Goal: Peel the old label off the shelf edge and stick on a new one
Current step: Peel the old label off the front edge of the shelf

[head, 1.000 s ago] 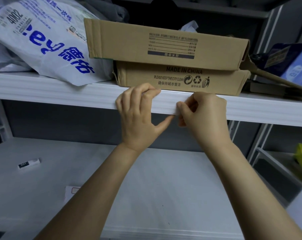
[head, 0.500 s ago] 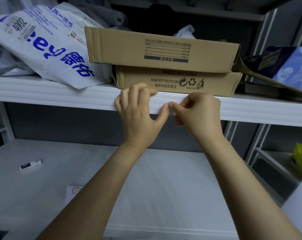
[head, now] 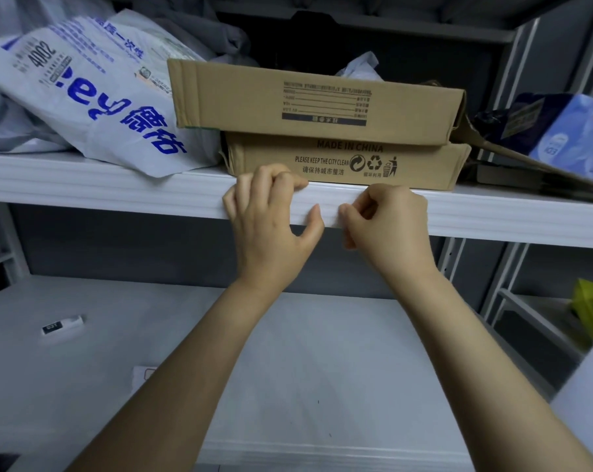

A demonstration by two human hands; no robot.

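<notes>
Head view: the left hand (head: pixel 271 226), fingers hooked over the shelf edge (head: pixel 118 195), has drawn its thumb back from the right hand (head: pixel 387 226) at 3 o'clock. The right fingertips (head: pixel 347 212) stay clenched against the edge between the hands. They are apparently pinching the label, white on white and hard to make out, so peeling looks unfinished.

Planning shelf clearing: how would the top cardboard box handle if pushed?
The top cardboard box probably slides readily, lying flat on the lower box. Likely light and bendy: thin, with a loose flap at its right end.

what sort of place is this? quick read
Probably a storeroom or stockroom: white metal shelving, flat cardboard boxes stacked on the upper shelf, and a printed courier bag slumped beside them.
</notes>
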